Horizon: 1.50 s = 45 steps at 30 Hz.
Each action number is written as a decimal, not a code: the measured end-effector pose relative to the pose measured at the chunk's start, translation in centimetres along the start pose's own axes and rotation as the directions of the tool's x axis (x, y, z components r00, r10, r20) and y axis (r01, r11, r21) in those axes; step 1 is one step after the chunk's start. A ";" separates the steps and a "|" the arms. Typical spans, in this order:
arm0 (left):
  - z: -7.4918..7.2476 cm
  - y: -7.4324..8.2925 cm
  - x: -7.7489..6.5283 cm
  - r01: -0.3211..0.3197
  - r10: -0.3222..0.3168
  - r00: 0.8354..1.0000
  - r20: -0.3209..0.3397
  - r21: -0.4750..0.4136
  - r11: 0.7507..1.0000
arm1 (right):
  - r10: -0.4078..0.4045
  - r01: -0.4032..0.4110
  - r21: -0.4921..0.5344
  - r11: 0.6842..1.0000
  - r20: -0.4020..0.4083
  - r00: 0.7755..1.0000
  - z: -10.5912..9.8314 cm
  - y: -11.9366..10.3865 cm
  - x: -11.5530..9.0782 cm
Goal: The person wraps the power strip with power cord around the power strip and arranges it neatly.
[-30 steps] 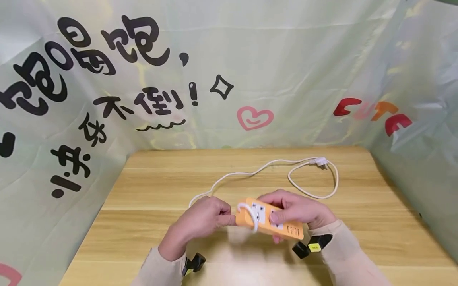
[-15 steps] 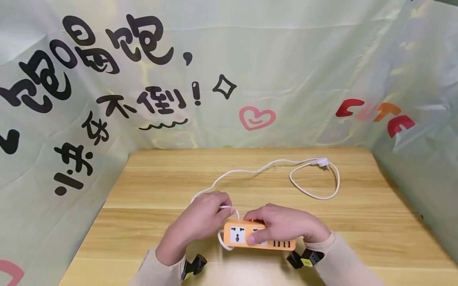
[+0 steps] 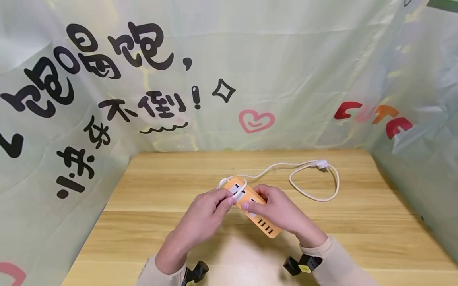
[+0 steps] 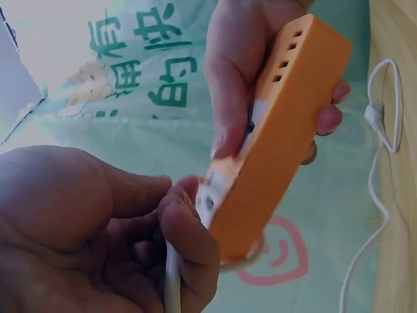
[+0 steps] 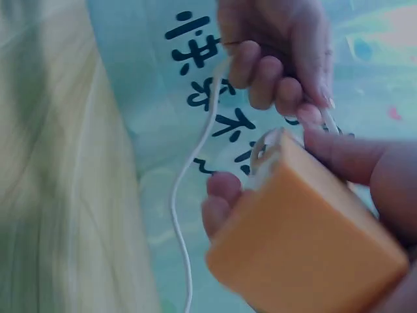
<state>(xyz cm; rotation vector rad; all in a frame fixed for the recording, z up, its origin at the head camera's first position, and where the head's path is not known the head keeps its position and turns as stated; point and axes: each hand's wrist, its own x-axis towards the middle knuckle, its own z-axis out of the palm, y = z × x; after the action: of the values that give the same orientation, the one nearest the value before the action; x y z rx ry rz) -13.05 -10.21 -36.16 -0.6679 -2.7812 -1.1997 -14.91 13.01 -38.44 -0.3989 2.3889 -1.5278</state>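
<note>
An orange power strip [image 4: 280, 143] with white sockets and several slots at one end is held up by my right hand [image 3: 280, 208], thumb on the socket face and fingers around the far side. Its white cord [image 3: 245, 186] passes across the upper socket end in the head view. My left hand [image 3: 204, 210] pinches the cord between thumb and fingers, right beside that end of the strip. In the left wrist view the pinched cord [image 4: 172, 277] runs down past the curled fingers. Part of the cord behind the strip is hidden.
The cord's remainder runs across the wooden table [image 3: 161, 186] to a white plug [image 3: 323, 164] and a loose loop at the back right. A printed cloth [image 3: 293, 71] hangs around the back and sides.
The strip first levelled out, then rose away from me and tilted, socket end up and left. My left hand has moved along with it and now draws the cord across the socket face.
</note>
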 end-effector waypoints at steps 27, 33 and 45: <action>-0.6 -3.2 1.0 -0.200 0.201 0.980 0.013 0.159 0.967 | 0.019 0.007 0.193 0.981 -0.131 0.991 -2.3 0.8 -0.2; -0.3 -3.4 1.2 -0.208 0.215 0.976 -0.045 0.124 0.970 | -0.031 0.035 0.263 0.964 -0.021 0.999 -2.7 0.7 -0.4; -0.9 -3.4 1.0 -0.257 0.257 0.963 0.082 -0.019 0.966 | -0.072 0.091 0.153 0.984 -0.128 0.989 -3.2 0.8 -0.1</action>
<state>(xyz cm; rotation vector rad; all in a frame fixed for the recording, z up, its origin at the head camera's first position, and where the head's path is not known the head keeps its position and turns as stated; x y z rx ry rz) -15.41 -12.51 -37.67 -1.0652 -2.6469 -1.1557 -16.09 16.01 -37.94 -0.3828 2.3439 -1.8131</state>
